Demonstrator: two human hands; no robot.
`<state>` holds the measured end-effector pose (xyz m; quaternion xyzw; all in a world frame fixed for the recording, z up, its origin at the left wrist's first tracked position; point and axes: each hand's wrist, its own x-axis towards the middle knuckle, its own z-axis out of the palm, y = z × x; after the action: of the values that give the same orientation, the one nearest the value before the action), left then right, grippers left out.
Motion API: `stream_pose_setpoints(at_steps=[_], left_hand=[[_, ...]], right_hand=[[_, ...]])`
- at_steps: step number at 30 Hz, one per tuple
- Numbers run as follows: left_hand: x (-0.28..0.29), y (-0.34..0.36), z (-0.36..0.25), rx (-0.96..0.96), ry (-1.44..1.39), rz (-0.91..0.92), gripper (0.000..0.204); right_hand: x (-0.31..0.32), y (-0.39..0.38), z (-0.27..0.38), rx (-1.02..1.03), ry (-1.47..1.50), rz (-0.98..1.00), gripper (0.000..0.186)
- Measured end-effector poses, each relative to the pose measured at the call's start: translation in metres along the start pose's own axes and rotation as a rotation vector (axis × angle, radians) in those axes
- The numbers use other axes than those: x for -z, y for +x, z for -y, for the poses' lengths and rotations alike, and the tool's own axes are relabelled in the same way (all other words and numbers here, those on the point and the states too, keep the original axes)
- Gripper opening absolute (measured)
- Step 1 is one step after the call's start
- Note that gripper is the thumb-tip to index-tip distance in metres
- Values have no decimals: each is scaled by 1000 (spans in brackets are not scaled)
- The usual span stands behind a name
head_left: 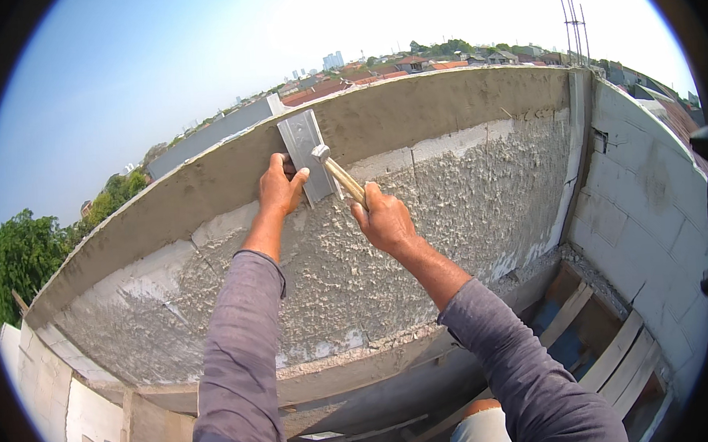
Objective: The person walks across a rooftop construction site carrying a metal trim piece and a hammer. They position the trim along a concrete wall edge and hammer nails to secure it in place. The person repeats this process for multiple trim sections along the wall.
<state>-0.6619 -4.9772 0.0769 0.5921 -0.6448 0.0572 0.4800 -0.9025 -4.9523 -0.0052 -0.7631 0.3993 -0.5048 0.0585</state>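
My left hand (pixel 280 185) grips the left edge of a short, flat grey metal profile (pixel 298 140) with raised ridges along it. The profile stands slightly tilted against the upper part of a wall, its top end rising above the wall's edge. My right hand (pixel 386 217) is closed round the wooden handle of a hammer (pixel 346 180). Its small metal head is at the profile's right edge; whether the two touch I cannot tell. Behind both hands, the wall (pixel 448 184) has a smooth brown-grey mortar band along its top and rough, spattered mortar below.
A light block wall (pixel 649 189) meets this wall at the right, beside a concrete column (pixel 580 129) with bare rebar (pixel 571 17) above it. Wooden planks (pixel 617 351) lie over gaps at the lower right. Beyond the wall are rooftops and a tree (pixel 26 254).
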Motion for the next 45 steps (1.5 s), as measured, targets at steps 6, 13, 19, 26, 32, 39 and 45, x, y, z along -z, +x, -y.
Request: stream_pose_setpoints(at_steps=[6, 13, 19, 26, 32, 39, 45], left_hand=[[99, 44, 8, -175, 285, -464, 20], [133, 99, 12, -330, 663, 41, 26], [149, 125, 2, -97, 576, 278, 24], [149, 132, 24, -141, 384, 231, 14], [137, 139, 43, -226, 189, -30, 18], [100, 96, -1, -168, -179, -508, 21], [5, -19, -31, 234, -509, -156, 30]], right_hand=[[9, -271, -21, -602, 843, 289, 26], [59, -420, 4, -1217, 762, 552, 28], [64, -427, -16, -1037, 740, 537, 35], [72, -425, -9, -1045, 618, 535, 35], [66, -423, -8, -1050, 645, 553, 39], [58, -423, -7, -1096, 682, 606, 39], [47, -423, -9, -1081, 694, 621, 40]])
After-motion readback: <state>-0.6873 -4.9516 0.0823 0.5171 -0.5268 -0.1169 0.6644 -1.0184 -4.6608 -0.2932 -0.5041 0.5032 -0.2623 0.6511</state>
